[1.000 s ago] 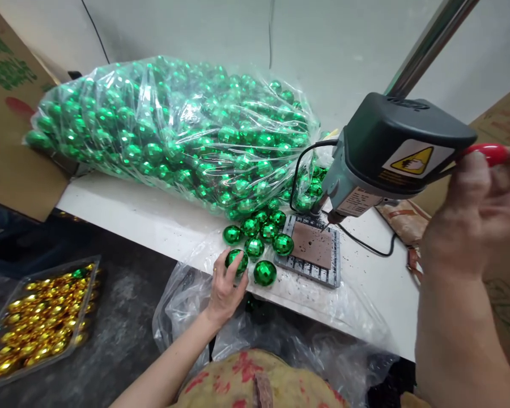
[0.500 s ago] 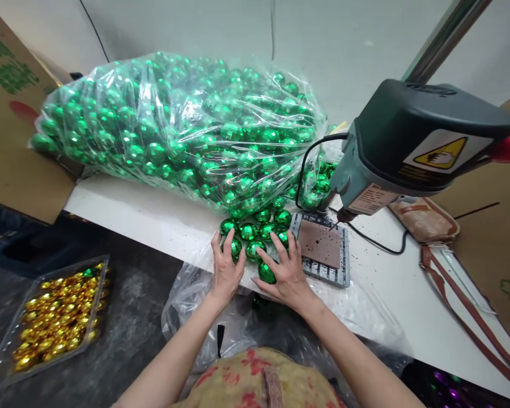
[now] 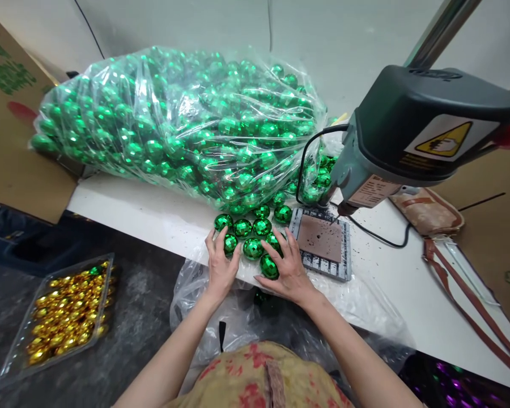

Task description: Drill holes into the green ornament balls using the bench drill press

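Several shiny green faceted balls (image 3: 253, 248) lie loose on the white table (image 3: 170, 224), grouped between my two hands. At the group's left side, my left hand (image 3: 221, 262) rests with its fingers apart around a green ball (image 3: 230, 243). My right hand (image 3: 287, 269) spreads its fingers at the right side, against another green ball (image 3: 269, 266) near the table's front edge. Behind the group a large clear plastic bag (image 3: 174, 124) full of green balls lies along the table. Just right of my right hand is the drill press base (image 3: 323, 267) with a brown plate (image 3: 321, 237) on it.
The drill press head (image 3: 429, 122) overhangs the right side, its bit above the plate. A bag with a brown strap (image 3: 446, 289) lies farther right. A clear tray of gold balls (image 3: 63, 311) sits low at left. Cardboard boxes (image 3: 17, 164) flank the table. Clear plastic (image 3: 195, 300) hangs at the front edge.
Both hands stay around the loose green balls, which have shifted slightly. A ball once under my right fingers now shows more. The whole view has tilted a little.
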The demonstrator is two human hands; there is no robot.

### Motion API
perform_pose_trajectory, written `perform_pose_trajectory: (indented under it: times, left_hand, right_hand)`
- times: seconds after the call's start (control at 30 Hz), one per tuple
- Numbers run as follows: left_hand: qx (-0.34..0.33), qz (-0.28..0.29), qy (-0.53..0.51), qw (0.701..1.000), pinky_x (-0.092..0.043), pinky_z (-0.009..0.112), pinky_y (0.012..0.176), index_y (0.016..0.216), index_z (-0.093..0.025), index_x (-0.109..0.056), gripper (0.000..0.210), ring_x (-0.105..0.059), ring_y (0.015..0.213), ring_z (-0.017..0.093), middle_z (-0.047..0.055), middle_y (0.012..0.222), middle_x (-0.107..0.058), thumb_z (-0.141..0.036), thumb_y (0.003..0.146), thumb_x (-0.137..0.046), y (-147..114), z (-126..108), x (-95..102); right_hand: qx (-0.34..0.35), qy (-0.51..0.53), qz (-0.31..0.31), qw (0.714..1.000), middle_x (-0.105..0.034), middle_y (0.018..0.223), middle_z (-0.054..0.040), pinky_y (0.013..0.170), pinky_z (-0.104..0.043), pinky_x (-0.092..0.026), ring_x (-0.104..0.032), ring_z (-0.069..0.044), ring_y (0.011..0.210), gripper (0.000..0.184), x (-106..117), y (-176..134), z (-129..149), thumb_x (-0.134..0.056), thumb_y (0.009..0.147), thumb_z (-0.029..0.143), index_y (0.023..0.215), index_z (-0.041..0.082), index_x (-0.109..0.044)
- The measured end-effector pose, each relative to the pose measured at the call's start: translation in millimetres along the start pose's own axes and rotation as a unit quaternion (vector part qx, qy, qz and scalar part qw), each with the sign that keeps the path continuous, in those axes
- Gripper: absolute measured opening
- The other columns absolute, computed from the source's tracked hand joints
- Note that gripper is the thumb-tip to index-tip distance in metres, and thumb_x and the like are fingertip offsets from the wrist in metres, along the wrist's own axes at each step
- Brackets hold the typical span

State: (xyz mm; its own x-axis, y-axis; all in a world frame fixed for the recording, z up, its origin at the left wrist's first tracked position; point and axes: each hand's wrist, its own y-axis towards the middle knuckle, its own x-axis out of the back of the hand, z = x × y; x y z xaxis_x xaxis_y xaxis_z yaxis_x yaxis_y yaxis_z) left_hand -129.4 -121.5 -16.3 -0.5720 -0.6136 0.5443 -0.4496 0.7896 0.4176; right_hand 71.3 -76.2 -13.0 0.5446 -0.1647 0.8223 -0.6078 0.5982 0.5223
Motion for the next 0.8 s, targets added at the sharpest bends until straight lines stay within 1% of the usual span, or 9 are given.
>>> perform_pose_trajectory:
  times: [0.13,0.3,0.43,0.53,0.67,0.73,0.8]
  left_hand:
    - [-0.010,-0.006,0.008,1.000,-0.035,0.054,0.119,0.146,-0.025,-0.044,0.056,-0.035,0.146,0.032,0.016,0.148,-0.036,-0.035,0.093,-0.060,-2,0,2.1]
    - [-0.025,-0.004,0.036,0.999,-0.038,0.054,0.116,0.144,-0.023,-0.046,0.052,-0.035,0.146,0.033,0.018,0.150,-0.034,-0.035,0.095,-0.059,-9,-1,3.3]
    - [-0.051,-0.010,0.044,0.998,-0.039,0.051,0.115,0.139,-0.021,-0.051,0.044,-0.040,0.143,0.031,0.019,0.148,-0.037,-0.033,0.097,-0.055,-12,-1,4.6]
    - [-0.061,-0.031,0.047,0.997,-0.040,0.048,0.115,0.134,-0.021,-0.057,0.037,-0.043,0.140,0.029,0.017,0.144,-0.042,-0.031,0.099,-0.051,-11,-2,7.5]
    - [-0.075,-0.073,0.034,0.994,-0.042,0.043,0.113,0.127,-0.023,-0.062,0.030,-0.049,0.134,0.025,0.013,0.137,-0.048,-0.029,0.099,-0.051,-10,-7,14.1]
    - [-0.093,-0.082,0.016,0.992,-0.043,0.041,0.112,0.123,-0.024,-0.064,0.027,-0.051,0.131,0.023,0.012,0.135,-0.050,-0.028,0.099,-0.052,-8,-10,17.7]
    - [-0.111,-0.081,-0.009,0.991,-0.044,0.039,0.110,0.120,-0.024,-0.066,0.025,-0.051,0.130,0.023,0.011,0.134,-0.051,-0.029,0.099,-0.052,-6,-16,20.5]
  right_hand:
    - [-0.001,0.004,-0.008,1.000,-0.022,0.162,-0.0168,0.114,-0.065,-0.040,-0.013,-0.040,0.155,0.081,1,-5,-1,-0.063,0.082,0.057,0.151,0.025,-0.034]
    - [0.014,0.004,-0.015,1.000,-0.023,0.161,-0.0159,0.115,-0.065,-0.039,-0.012,-0.039,0.155,0.080,1,-9,1,-0.064,0.083,0.054,0.151,0.026,-0.033]
    - [0.022,0.007,-0.019,1.000,-0.023,0.162,-0.0153,0.115,-0.065,-0.040,-0.013,-0.038,0.156,0.080,2,-10,3,-0.065,0.082,0.054,0.151,0.026,-0.034]
    - [0.025,0.009,-0.026,0.999,-0.025,0.161,-0.0157,0.114,-0.065,-0.041,-0.014,-0.038,0.156,0.079,4,-10,5,-0.066,0.082,0.052,0.150,0.026,-0.036]
    - [0.027,0.015,-0.041,0.999,-0.030,0.158,-0.0179,0.111,-0.064,-0.044,-0.019,-0.038,0.154,0.080,10,-10,7,-0.068,0.080,0.055,0.147,0.023,-0.040]
    - [0.031,0.018,-0.057,0.998,-0.034,0.155,-0.0190,0.111,-0.063,-0.045,-0.023,-0.038,0.153,0.080,15,-11,7,-0.070,0.078,0.055,0.145,0.021,-0.043]
    - [0.040,0.021,-0.081,0.996,-0.039,0.152,-0.0188,0.110,-0.061,-0.047,-0.029,-0.037,0.150,0.076,22,-12,5,-0.073,0.076,0.051,0.141,0.021,-0.046]
